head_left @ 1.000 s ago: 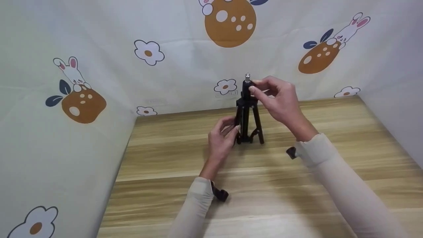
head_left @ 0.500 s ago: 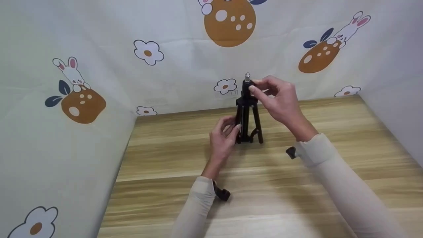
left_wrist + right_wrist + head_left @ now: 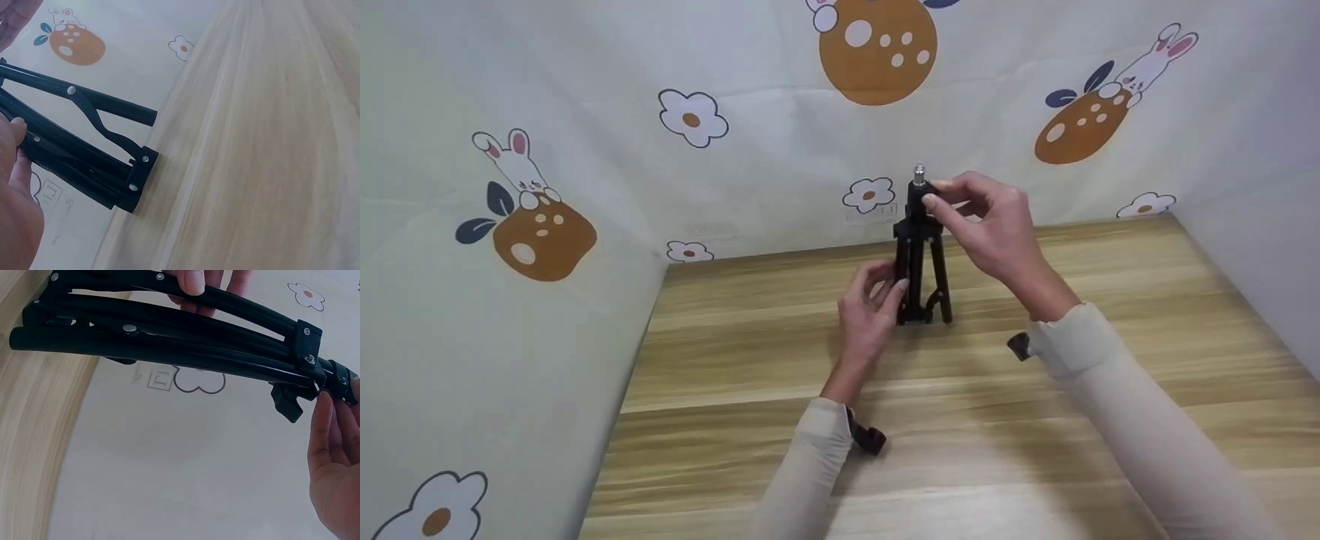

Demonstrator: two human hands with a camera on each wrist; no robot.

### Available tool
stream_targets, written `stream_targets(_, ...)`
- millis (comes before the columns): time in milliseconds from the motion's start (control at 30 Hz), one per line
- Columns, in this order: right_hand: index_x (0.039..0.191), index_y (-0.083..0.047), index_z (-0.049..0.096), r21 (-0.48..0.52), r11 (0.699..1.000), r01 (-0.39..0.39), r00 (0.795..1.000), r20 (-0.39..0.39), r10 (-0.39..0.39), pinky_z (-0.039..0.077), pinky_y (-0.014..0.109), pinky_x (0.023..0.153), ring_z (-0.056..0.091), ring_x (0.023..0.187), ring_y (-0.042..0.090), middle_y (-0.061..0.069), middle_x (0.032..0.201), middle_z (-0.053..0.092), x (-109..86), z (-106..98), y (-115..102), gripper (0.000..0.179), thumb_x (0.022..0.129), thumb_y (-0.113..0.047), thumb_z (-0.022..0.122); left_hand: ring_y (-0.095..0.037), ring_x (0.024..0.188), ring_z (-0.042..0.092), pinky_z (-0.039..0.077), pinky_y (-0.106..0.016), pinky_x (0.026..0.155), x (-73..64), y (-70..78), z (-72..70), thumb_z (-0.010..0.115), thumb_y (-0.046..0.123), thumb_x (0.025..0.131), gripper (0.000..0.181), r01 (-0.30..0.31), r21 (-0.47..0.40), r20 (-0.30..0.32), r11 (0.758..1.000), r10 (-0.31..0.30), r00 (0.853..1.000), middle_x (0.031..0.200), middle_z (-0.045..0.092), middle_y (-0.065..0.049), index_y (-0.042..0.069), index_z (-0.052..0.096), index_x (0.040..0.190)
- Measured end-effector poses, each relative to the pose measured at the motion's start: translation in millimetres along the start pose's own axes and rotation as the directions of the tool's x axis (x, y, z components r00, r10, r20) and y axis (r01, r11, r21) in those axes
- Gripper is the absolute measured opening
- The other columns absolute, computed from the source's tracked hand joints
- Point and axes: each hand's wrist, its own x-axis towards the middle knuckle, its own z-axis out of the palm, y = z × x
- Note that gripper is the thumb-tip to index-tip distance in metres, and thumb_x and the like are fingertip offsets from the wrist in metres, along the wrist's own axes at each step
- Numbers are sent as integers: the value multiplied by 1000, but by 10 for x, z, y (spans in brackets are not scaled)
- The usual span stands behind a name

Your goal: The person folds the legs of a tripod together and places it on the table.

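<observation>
A small black tripod stand with a silver screw stud on top stands upright near the back of the table, its legs drawn in close to the centre post. My left hand holds the left leg low down between thumb and fingers; those fingers partly hide it. Up at the top, my right hand pinches the black collar just under the stud. In the left wrist view, a brace joins one leg to the bottom bracket. A black knob juts from the stand in the right wrist view.
Wood-grain table lies under the stand. Right behind it hangs a pale cloth wall printed with rabbits, oranges and flowers, and more cloth closes both sides. Black wrist mounts stick out from both sleeves.
My left hand has shifted slightly right with the left leg, which sits closer to the post. The right leg's foot has also come in a little. My right hand keeps its hold on top.
</observation>
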Motion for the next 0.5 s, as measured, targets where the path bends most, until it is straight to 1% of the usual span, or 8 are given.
stream_targets(267, 115, -11, 82, -3, 1000, -22, 1000, 4, 22, 67, 18, 79, 79, 85, 13, 5, 102, 83, -5, 24, -21, 18, 101, -23, 80, -30, 120, 72, 62, -37, 110, 0, -20, 28, 78, -10, 93, 33, 1, 20, -17, 1000, -1, 1000, 125, 70, -24, -6, 66, 123)
stream_targets(500, 115, -11, 82, 18, 1000, -6, 1000, -9, 7, 67, 19, 79, 80, 86, 19, 5, 103, 84, -11, 35, -14, 18, 100, -21, 81, -26, 124, 72, 61, -36, 112, -3, -28, -3, 78, -4, 97, 32, -2, 52, 19, 999, 1, 1000, 129, 70, -18, 0, 66, 126)
